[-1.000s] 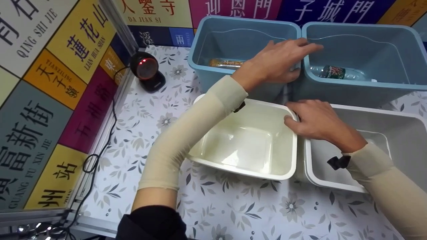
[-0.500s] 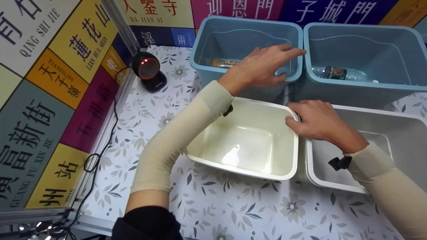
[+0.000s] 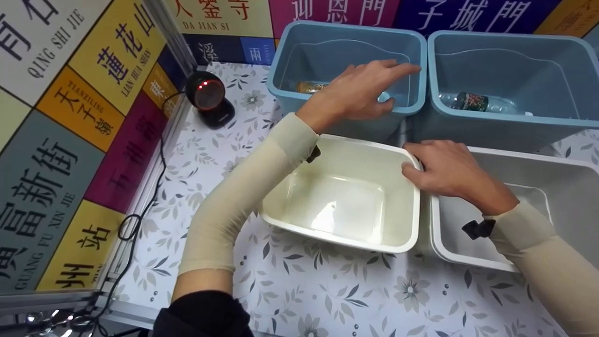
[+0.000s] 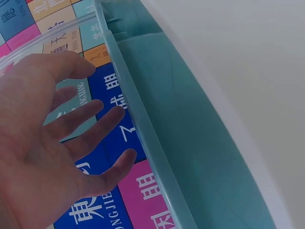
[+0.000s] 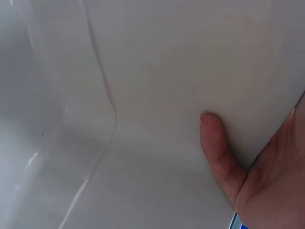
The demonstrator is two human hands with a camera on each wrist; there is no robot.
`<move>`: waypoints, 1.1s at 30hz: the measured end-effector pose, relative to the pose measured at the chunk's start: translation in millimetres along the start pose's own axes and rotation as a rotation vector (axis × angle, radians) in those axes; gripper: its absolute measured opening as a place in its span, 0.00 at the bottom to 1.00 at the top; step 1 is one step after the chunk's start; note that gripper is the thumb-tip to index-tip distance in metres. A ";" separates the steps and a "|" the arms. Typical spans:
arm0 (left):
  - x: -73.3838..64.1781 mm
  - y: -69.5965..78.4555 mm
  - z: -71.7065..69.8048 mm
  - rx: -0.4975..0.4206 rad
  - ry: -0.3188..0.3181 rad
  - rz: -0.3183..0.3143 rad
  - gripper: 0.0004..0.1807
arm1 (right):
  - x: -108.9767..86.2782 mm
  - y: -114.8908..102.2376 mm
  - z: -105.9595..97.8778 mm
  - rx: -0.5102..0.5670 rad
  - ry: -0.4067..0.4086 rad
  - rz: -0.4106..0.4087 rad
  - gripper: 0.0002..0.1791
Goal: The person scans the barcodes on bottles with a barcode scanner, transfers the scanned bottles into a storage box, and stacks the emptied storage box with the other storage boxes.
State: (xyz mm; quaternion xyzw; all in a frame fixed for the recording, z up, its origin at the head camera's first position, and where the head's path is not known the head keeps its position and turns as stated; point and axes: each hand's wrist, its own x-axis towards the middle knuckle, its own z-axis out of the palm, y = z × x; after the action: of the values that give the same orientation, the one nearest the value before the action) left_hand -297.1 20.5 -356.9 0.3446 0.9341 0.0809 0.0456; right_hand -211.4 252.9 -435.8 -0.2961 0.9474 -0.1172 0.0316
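My right hand (image 3: 442, 168) grips the right rim of a cream plastic bin (image 3: 334, 201); its fingers lie over the rim. In the right wrist view, the thumb (image 5: 217, 148) rests along a pale bin wall (image 5: 152, 124). Over the front rim of the left blue bin (image 3: 348, 32) hovers my left hand (image 3: 358, 91), fingers spread and holding nothing. The left wrist view shows that palm (image 4: 52, 143) beside a blue bin's rim (image 4: 147, 138). Inside the left blue bin lies a bottle with an orange label (image 3: 310, 87), partly hidden by the left hand.
Right of it stands a second blue bin (image 3: 510, 42) holding a clear plastic bottle (image 3: 472, 101) with a dark label. A greyish white bin (image 3: 561, 187) sits at the right under my right arm. At the left are a black scanner (image 3: 209, 99) and its cable (image 3: 160, 173). Printed panels (image 3: 61, 140) border the table.
My left hand has moved left and a little down, away from the gap between the blue bins. The right hand keeps its grip on the cream bin, which has shifted very slightly.
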 end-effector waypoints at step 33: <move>-46.1 -30.1 13.3 -0.141 0.052 0.160 0.22 | -1.6 -0.2 0.0 0.003 0.024 -0.003 0.09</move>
State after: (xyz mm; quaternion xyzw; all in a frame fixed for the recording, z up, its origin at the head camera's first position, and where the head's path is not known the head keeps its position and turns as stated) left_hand -279.4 -30.4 -374.1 0.4117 0.8966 0.1586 0.0387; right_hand -209.9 253.7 -435.8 -0.2962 0.9471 -0.1222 0.0203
